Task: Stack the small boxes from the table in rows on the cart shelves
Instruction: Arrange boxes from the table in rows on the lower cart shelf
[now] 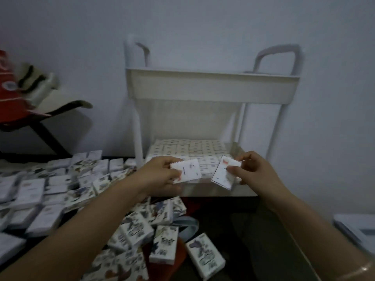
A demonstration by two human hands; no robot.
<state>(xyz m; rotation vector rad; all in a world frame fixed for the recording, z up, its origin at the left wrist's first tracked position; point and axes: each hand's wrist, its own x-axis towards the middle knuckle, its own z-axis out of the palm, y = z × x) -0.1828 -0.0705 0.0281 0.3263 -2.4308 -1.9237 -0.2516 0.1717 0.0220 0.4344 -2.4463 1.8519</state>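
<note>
Pinch grips: L hand (pixel 160 172), 1 box (pixel 187 170); R hand (pixel 256 169), 2nd box (pixel 221 175).

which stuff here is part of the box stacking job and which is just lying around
Job:
- left grip, holding the left box
- right grip, holding the right box
- loose boxes
- cart
- shelved rows

Lying about:
- chair
- red cloth on it
- papers, far right
</note>
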